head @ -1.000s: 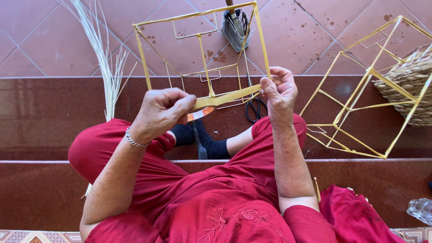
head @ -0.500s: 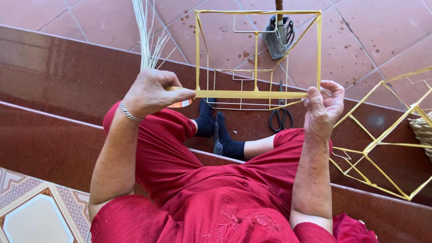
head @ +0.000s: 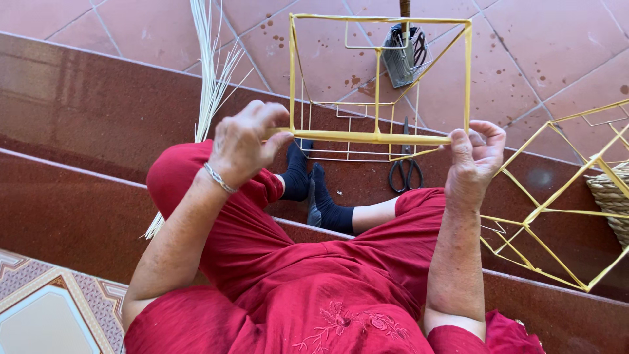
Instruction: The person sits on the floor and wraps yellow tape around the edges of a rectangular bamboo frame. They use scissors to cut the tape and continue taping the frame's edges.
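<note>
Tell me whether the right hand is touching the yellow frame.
Touching. The head view shows the right hand with fingers pinched around the near bar of the yellow frame at its right corner.

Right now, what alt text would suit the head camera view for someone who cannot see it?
A seated person in red clothes holds a yellow-wrapped box-shaped wire frame by its near bar, left hand and right hand at either end. Black scissors lie on the brown step.

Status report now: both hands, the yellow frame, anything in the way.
Left hand and right hand each grip the near bar of the yellow frame, held up level. Scissors on the step below it. Nothing between the hands.
</note>
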